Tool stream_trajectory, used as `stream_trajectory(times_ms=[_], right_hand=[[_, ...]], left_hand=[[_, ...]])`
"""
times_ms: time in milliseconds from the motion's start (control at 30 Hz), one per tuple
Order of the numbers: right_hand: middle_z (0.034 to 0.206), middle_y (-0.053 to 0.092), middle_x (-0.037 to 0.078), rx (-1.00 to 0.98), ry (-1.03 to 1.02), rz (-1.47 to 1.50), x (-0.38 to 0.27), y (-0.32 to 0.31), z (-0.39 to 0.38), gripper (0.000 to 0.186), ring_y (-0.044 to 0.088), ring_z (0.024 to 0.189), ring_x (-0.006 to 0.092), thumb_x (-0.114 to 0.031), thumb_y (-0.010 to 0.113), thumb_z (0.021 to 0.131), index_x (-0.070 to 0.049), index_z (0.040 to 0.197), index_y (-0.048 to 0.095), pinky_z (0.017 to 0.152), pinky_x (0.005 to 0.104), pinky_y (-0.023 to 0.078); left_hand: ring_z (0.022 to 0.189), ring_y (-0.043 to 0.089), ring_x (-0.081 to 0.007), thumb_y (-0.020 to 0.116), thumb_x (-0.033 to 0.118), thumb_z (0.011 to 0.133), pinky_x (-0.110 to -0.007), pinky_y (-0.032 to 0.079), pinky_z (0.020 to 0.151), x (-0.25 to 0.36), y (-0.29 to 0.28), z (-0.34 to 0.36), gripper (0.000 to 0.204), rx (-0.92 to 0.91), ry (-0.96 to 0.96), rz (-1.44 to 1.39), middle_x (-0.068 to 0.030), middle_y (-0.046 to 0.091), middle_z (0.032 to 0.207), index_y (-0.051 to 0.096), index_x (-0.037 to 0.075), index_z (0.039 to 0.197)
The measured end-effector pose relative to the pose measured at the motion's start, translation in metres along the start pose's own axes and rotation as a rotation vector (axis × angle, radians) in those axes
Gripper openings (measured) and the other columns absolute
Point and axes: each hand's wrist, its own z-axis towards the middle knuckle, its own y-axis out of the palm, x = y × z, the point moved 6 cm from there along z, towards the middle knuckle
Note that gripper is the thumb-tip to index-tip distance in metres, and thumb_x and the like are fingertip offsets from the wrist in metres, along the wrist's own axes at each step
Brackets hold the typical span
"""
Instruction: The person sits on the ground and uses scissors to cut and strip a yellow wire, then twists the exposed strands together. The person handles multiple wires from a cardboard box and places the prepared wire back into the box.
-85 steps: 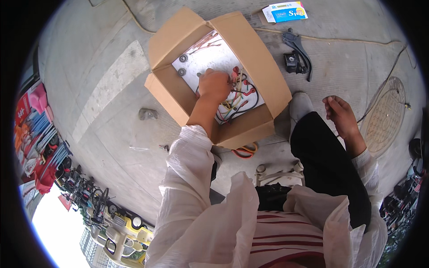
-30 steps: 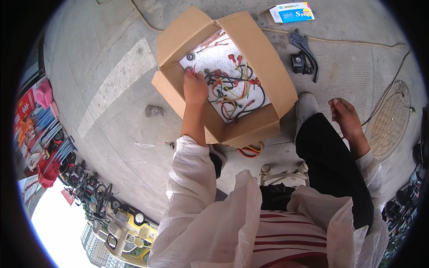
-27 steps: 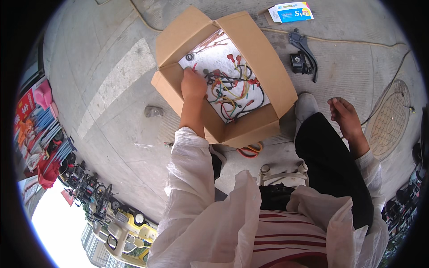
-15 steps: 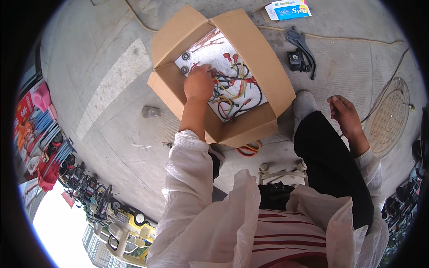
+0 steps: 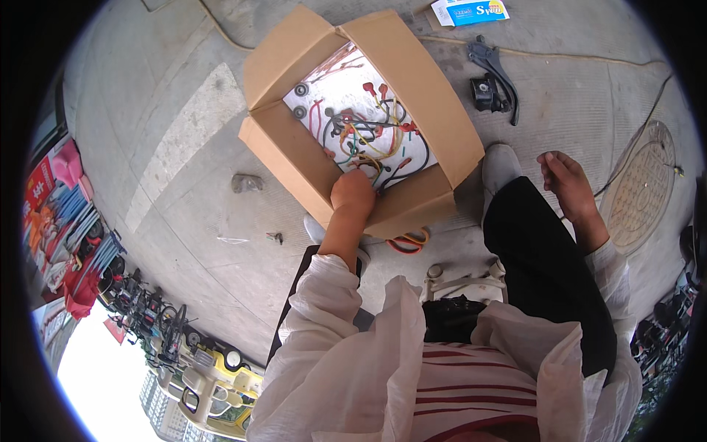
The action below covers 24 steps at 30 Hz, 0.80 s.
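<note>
My left hand reaches into the open cardboard box, over the near edge. Its fingers are bent together at the lower end of a tangle of coloured wires; what they pinch is hidden. The wires are red, black, yellow and green, some with red end caps, and they lie on a white sheet at the bottom. Two small round dark parts sit by the box's left wall. To the right of the box, above my right knee, my right hand hovers with curled fingers, their contents not visible.
Black hand pliers or cutters lie right of the box beside a black block. Orange-handled scissors poke out under its near edge. A blue-and-white carton, a long cord and a manhole cover are on the concrete.
My left hand has moved down inside the box, from the upper left of the wire tangle to its lower end. My right hand stays nearly where it was.
</note>
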Motion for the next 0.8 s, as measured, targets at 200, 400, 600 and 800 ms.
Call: stream_trajectory(times_ms=[200,400,600,800], right_hand=[[0.083,0.055,-0.004,-0.005,0.012,0.022,0.001,0.005,0.0,0.028,0.048,0.07,0.0057,-0.032,0.06,0.101,-0.004,0.103,0.067,0.066,0.0216,0.043],[0.082,0.055,-0.004,0.003,0.01,0.007,0.001,0.005,0.001,0.029,0.048,0.07,0.0055,-0.032,0.06,0.101,-0.004,0.103,0.067,0.066,0.0214,0.043],[0.082,0.055,-0.004,-0.008,0.004,0.012,0.0,0.006,0.002,0.03,0.048,0.071,0.0054,-0.033,0.06,0.101,-0.004,0.103,0.067,0.066,0.021,0.043],[0.082,0.054,-0.004,0.002,0.007,0.008,-0.001,0.006,0.001,0.029,0.047,0.071,0.0054,-0.033,0.06,0.101,-0.004,0.103,0.067,0.067,0.021,0.043]], left_hand=[[0.101,0.07,-0.0398,0.064,0.014,0.089,-0.045,0.057,0.087,-0.004,0.019,0.004,0.021,0.081,-0.135,-0.249,-0.0231,0.072,0.106,0.07,0.0,0.103],[0.088,0.072,-0.0363,0.066,0.016,0.091,-0.045,0.056,0.077,-0.015,0.01,-0.008,0.016,0.284,-0.075,-0.407,-0.0211,0.073,0.094,0.067,0.001,0.096],[0.066,0.072,-0.0192,0.065,0.006,0.093,-0.033,0.055,0.059,-0.013,-0.014,-0.027,0.008,0.333,0.039,-0.731,-0.0148,0.072,0.081,0.063,-0.002,0.093],[0.082,0.073,-0.035,0.064,0.006,0.091,-0.044,0.056,0.072,-0.014,-0.031,-0.029,0.01,0.374,0.062,-0.78,-0.018,0.073,0.088,0.06,0.002,0.099]])
